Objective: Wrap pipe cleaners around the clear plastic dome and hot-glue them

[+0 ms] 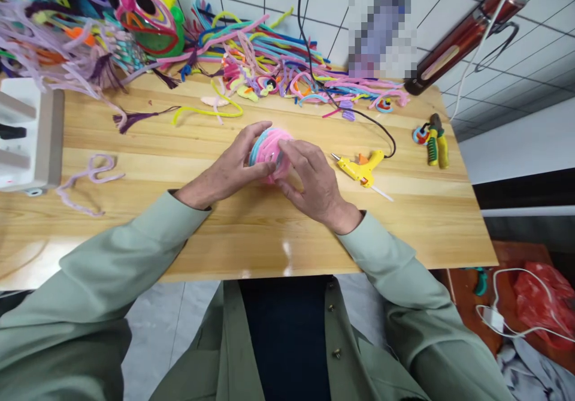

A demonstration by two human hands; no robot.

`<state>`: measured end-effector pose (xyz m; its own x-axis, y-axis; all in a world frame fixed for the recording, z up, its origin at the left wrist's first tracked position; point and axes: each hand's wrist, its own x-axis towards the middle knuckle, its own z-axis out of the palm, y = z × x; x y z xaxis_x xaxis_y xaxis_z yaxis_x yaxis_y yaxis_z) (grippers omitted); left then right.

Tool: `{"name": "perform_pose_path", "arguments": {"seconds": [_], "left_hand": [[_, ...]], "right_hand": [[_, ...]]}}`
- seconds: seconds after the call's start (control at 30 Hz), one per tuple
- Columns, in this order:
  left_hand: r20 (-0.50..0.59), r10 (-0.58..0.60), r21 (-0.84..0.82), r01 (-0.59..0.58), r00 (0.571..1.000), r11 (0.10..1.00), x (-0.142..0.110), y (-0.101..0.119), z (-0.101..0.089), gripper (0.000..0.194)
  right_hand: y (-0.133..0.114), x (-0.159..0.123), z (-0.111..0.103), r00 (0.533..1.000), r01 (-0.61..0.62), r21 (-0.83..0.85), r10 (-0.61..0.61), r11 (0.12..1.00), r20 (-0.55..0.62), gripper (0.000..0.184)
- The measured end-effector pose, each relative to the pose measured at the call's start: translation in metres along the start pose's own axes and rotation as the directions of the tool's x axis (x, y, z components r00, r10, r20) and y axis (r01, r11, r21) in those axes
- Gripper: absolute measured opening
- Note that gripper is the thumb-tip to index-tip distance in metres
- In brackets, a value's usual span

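Between my two hands is a rounded piece of coiled pink and light-blue pipe cleaners [269,143], held just above the wooden table. My left hand [236,164] curves round its left side, with the thumb pressed across the front. On the right side, the fingers of my right hand [312,179] are bent against the pink coils. Part of the piece is hidden behind the fingers. A yellow glue gun [363,167] with a white glue stick lies to the right of my right hand. Beyond my left hand curls a yellow pipe cleaner [220,108].
Heaped pipe cleaners [251,47] line the table's back edge, beside a colourful mask-like figure [146,14]. Pliers [436,143] and a dark red flask [462,41] are at right. A white device [31,137] stands left, near a lilac pipe cleaner [83,179]. The glue gun's black cord [332,98] crosses the table.
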<state>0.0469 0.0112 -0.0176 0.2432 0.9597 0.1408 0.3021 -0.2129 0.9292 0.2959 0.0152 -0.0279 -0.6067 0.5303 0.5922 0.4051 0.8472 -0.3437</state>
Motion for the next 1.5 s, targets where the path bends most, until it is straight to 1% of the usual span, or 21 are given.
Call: {"name": "perform_pose_path", "arguments": {"seconds": [0.1, 0.17, 0.27, 0.33, 0.47, 0.6, 0.7, 0.77, 0.87, 1.07, 1.17, 1.3, 1.37, 1.5], "left_hand": [[0.004, 0.004, -0.019, -0.004, 1.000, 1.000, 0.000, 0.001, 0.000, 0.089], [0.002, 0.013, -0.026, -0.013, 1.000, 1.000, 0.000, 0.001, 0.001, 0.086], [-0.018, 0.009, -0.026, -0.009, 1.000, 1.000, 0.000, 0.001, 0.002, 0.088], [-0.022, -0.001, -0.021, 0.000, 1.000, 1.000, 0.001, 0.000, 0.003, 0.090], [-0.015, 0.000, -0.009, 0.000, 1.000, 1.000, 0.001, -0.001, 0.003, 0.091], [0.015, 0.057, 0.050, -0.058, 0.998, 0.997, 0.000, -0.002, 0.001, 0.091], [0.049, 0.099, 0.124, -0.104, 0.994, 0.987, -0.001, -0.002, -0.001, 0.101], [0.085, 0.109, 0.165, -0.122, 0.990, 0.979, -0.001, -0.002, -0.003, 0.110], [0.115, 0.122, 0.194, -0.143, 0.986, 0.971, 0.000, -0.004, -0.006, 0.113], [0.116, 0.180, 0.214, -0.201, 0.977, 0.956, -0.001, -0.010, -0.005, 0.105], [0.110, 0.237, 0.244, -0.258, 0.965, 0.935, -0.002, -0.012, -0.004, 0.101], [0.109, 0.322, 0.284, -0.340, 0.940, 0.897, -0.004, -0.016, -0.001, 0.094], [0.088, 0.361, 0.304, -0.370, 0.928, 0.878, -0.004, -0.017, 0.001, 0.089], [0.037, 0.458, 0.365, -0.439, 0.888, 0.821, -0.004, -0.018, 0.005, 0.072]], "right_hand": [[0.001, 0.001, 0.003, 0.999, 0.015, -0.012, -0.015, 1.000, -0.029, 0.067], [0.001, 0.002, 0.005, 0.999, -0.001, -0.006, 0.000, 1.000, -0.033, 0.065], [0.001, 0.002, 0.006, 0.999, -0.043, 0.012, 0.043, 0.999, -0.007, 0.063], [0.001, 0.002, 0.005, 0.999, -0.051, 0.018, 0.051, 0.999, 0.001, 0.063], [0.002, 0.001, 0.005, 0.999, -0.035, 0.014, 0.035, 0.999, 0.003, 0.065], [0.002, 0.002, 0.005, 0.999, 0.020, -0.030, -0.021, 0.999, -0.048, 0.067], [0.000, 0.003, 0.004, 0.996, 0.047, -0.075, -0.053, 0.996, -0.077, 0.067], [-0.001, 0.003, 0.004, 0.997, 0.039, -0.091, -0.045, 0.995, -0.065, 0.066], [-0.001, 0.003, 0.004, 0.999, 0.016, -0.097, -0.020, 0.995, -0.039, 0.064], [0.000, 0.002, 0.005, 0.998, 0.030, -0.077, -0.034, 0.997, -0.061, 0.070], [0.000, 0.002, 0.005, 0.996, 0.030, -0.089, -0.037, 0.996, -0.081, 0.074], [0.003, 0.001, 0.005, 0.996, 0.005, -0.063, -0.010, 0.998, -0.091, 0.079], [0.004, 0.001, 0.005, 0.996, -0.008, -0.037, 0.004, 0.999, -0.089, 0.082], [0.005, 0.000, 0.005, 0.993, -0.037, 0.003, 0.037, 0.999, -0.112, 0.083]]}}
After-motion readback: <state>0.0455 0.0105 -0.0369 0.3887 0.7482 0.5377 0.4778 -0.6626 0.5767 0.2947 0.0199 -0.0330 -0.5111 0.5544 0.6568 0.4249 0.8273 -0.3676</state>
